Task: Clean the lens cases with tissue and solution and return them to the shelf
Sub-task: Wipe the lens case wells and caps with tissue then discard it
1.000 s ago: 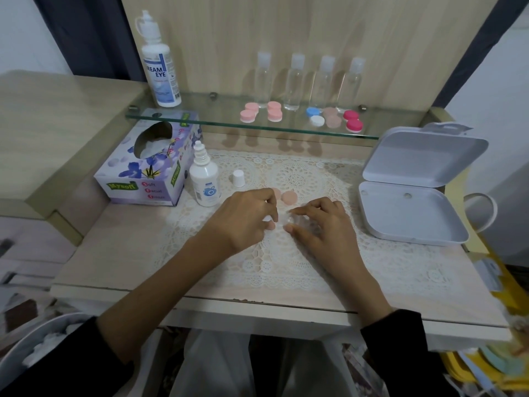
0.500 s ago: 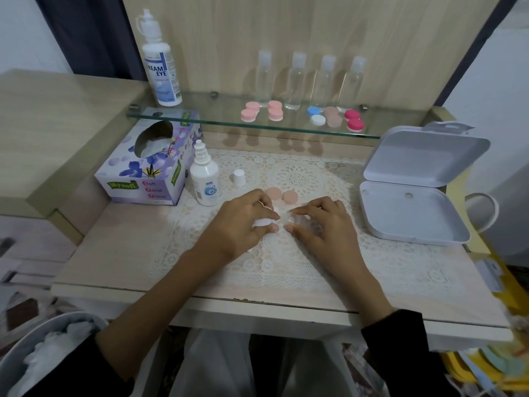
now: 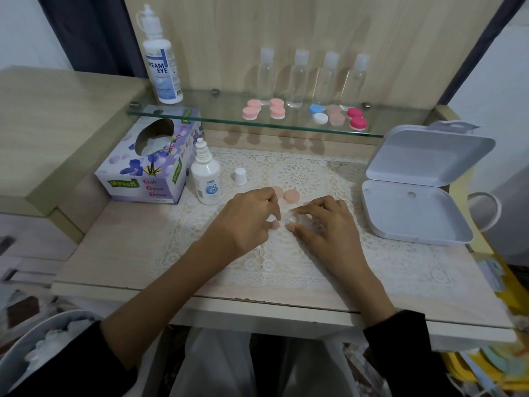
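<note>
My left hand [image 3: 246, 220] pinches a small wad of white tissue [image 3: 270, 218] at its fingertips, just above the lace mat. My right hand [image 3: 325, 224] curls over a clear lens case base [image 3: 301, 219] and holds it down on the mat, fingertips nearly touching the left hand's. Two peach caps [image 3: 291, 196] lie loose just behind the hands. The small solution bottle [image 3: 206, 179] stands uncapped to the left, with its white cap [image 3: 240, 176] beside it. On the glass shelf [image 3: 217, 117] sit pink lens cases [image 3: 252, 110], a blue-and-white one [image 3: 318, 113], a peach one [image 3: 335, 115] and a red one [image 3: 356, 118].
A tissue box [image 3: 148, 167] stands at the left under the shelf. A large solution bottle [image 3: 162, 61] and several clear bottles [image 3: 297, 78] line the shelf's back. An open white box [image 3: 415, 207] lies at the right. A bin with used tissue [image 3: 48, 345] is at lower left.
My left hand has made small rubbing moves with the tissue against the case; the tissue shows less between the fingers now. The right hand has stayed put on the case.
</note>
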### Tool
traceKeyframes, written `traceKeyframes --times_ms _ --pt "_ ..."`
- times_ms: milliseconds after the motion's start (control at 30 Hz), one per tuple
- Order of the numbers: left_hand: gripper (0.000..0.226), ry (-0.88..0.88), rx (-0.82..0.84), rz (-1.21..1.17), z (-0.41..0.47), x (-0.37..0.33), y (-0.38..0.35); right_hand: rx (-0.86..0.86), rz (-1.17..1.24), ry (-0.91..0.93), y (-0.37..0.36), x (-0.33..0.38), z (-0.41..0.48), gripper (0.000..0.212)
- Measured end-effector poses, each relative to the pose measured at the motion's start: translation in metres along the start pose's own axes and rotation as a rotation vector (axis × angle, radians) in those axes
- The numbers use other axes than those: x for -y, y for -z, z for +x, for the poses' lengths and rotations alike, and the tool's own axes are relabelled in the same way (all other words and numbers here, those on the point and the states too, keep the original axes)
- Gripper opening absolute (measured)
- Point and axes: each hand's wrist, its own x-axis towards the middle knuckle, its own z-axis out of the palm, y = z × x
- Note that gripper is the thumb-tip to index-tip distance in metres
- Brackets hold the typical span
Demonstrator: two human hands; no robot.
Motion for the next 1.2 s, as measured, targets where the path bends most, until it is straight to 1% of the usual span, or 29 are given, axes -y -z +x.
traceKeyframes --times_ms 100,167,267,400,467,500,567,667,700,767,900,1067,1200 --pt "0.017 -0.009 -0.074 -0.062 -0.003 0.004 -0.005 0.002 0.014 -0.003 0.0 0.0 0.0 0.034" --pt "0.013 0.022 -0.129 -0.128 -0.005 0.004 -0.008 0.001 0.016 0.0 0.0 0.001 0.0 0.034" --pt "0.009 0.163 -0.172 -0.281 -0.006 0.003 -0.01 0.002 0.019 -0.003 0.001 0.001 -0.001 0.034" --pt "0.011 0.358 -0.2 -0.54 -0.006 0.005 -0.009 0.005 0.029 -0.017 0.001 0.001 0.0 0.035" --pt "0.015 0.415 -0.252 -0.649 -0.006 0.007 -0.008 0.01 0.035 -0.027 0.001 0.001 0.0 0.035" --pt "0.014 0.419 -0.252 -0.658 -0.005 0.008 -0.007 0.012 0.036 -0.03 0.001 0.001 0.0 0.035" --pt "0.013 0.371 -0.164 -0.606 -0.002 0.011 -0.005 0.015 0.033 -0.034 0.001 0.002 0.0 0.035" --pt "0.026 0.275 0.095 -0.44 0.005 0.015 0.002 0.017 0.033 -0.039 0.002 0.003 0.0 0.035" --pt "0.029 0.26 0.156 -0.4 0.008 0.015 0.005 0.018 0.033 -0.041 0.002 0.003 0.0 0.035" --pt "0.031 0.246 0.213 -0.374 0.013 0.016 0.011 0.018 0.037 -0.044 0.002 0.003 0.0 0.034" --pt "0.031 0.265 0.183 -0.305 0.013 0.015 0.011 0.024 0.029 -0.044 0.002 0.003 0.0 0.036" --pt "0.027 0.325 0.024 -0.29 0.004 0.009 0.005 0.026 0.022 -0.04 0.002 0.003 0.0 0.037" --pt "0.03 0.366 -0.077 -0.243 -0.003 0.001 0.001 0.027 0.017 -0.037 0.001 0.002 0.001 0.046"
